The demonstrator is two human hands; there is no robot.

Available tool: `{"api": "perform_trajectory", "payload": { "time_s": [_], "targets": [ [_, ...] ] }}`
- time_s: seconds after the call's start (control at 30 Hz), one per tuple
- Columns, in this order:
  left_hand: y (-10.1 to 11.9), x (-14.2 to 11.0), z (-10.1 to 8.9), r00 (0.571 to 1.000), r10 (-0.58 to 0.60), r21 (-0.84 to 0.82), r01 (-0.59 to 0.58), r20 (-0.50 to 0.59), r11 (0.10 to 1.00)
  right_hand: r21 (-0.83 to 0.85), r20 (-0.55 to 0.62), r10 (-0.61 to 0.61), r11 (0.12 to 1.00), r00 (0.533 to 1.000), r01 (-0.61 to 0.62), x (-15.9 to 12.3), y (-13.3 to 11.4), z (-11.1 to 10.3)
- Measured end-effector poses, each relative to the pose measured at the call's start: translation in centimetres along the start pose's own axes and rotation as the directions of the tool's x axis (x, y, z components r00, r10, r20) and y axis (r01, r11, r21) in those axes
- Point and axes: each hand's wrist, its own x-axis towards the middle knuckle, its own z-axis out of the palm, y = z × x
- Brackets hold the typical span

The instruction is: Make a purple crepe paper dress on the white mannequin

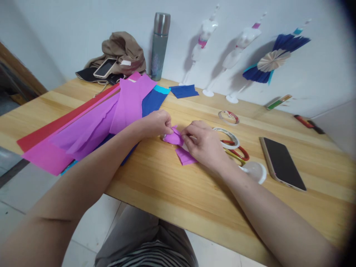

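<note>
On the wooden table, a piece of purple crepe paper (174, 138) lies around a small white figure, mostly hidden by the paper and my hand. Its round white base (257, 172) shows beyond my right wrist. My left hand (157, 123) pinches the paper's left edge with its fingertips. From the other side, my right hand (198, 141) closes thumb and fingers on the paper's right edge. A folded purple strip (185, 156) lies just below the fingers of my right hand.
Tape rolls (228, 118) and scissors (241, 152) lie right of my hands, beside a phone (283, 163). Colored paper sheets (130, 100) are piled left. Behind stand a thermos (160, 46), two white mannequins (204, 44) and one in blue paper (274, 61). A blue paper piece (185, 91) lies near them.
</note>
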Motion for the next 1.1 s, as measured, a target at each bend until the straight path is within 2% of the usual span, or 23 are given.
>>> {"api": "perform_trajectory", "payload": {
  "time_s": [0.13, 0.5, 0.73, 0.93, 1.1],
  "targets": [
    [0.13, -0.21, -0.04, 1.0, 0.009, -0.014, -0.009, -0.012, 1.0, 0.005, -0.016, 0.013, 1.0, 1.0, -0.013, -0.02, -0.03, -0.01],
    [-0.19, 0.27, 0.08, 1.0, 0.008, -0.009, -0.008, 0.002, 1.0, -0.026, 0.041, -0.012, 1.0, 0.999, 0.013, 0.06, 0.1, 0.26],
    [-0.15, 0.27, 0.01, 1.0, -0.003, 0.017, 0.003, 0.017, 1.0, -0.058, 0.084, 0.039, 0.998, 0.996, -0.034, 0.21, -0.05, 0.41],
    [-0.19, 0.07, -0.05, 1.0, 0.025, -0.03, -0.026, -0.012, 0.999, -0.068, 0.097, 0.065, 0.996, 0.993, -0.058, 0.24, -0.21, 0.49],
    [0.4, -0.49, -0.6, 0.999, -0.034, 0.001, 0.034, 0.006, 0.999, -0.058, 0.082, 0.061, 0.997, 0.995, -0.057, 0.19, -0.09, 0.5]
  ]
}}
